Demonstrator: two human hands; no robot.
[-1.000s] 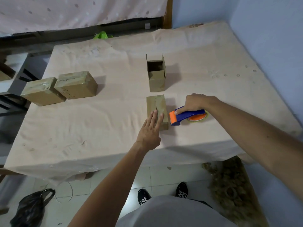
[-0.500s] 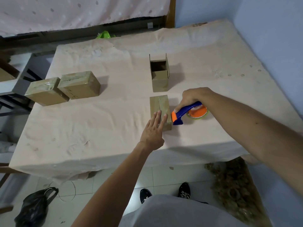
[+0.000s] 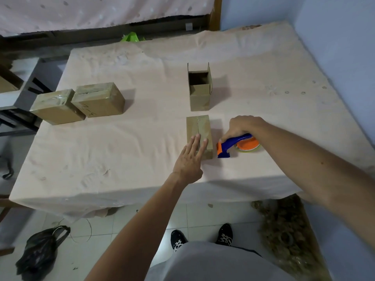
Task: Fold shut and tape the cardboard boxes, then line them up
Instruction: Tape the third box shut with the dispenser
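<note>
- Cardboard box (image 3: 199, 126), flaps shut, near front edge of table (image 3: 121, 151); L hand (image 3: 189, 159) flat on it, fingers straight.
- R hand (image 3: 242, 126) grips blue tape dispenser (image 3: 233, 143) just beside box.
- Open box (image 3: 199, 92) behind it; 2 taped boxes (image 3: 99, 100) by left edge.

A beige cloth-covered table (image 3: 101, 159) is filling the middle of the room; light blue walls (image 3: 334, 37) are closing in its right side; a spotted pale curtain (image 3: 81, 11) is hanging behind; a black plastic bag (image 3: 38, 254) is lying on the pale tiled floor (image 3: 203, 220); a brown tangled heap (image 3: 284, 236) is sitting at the right.
</note>
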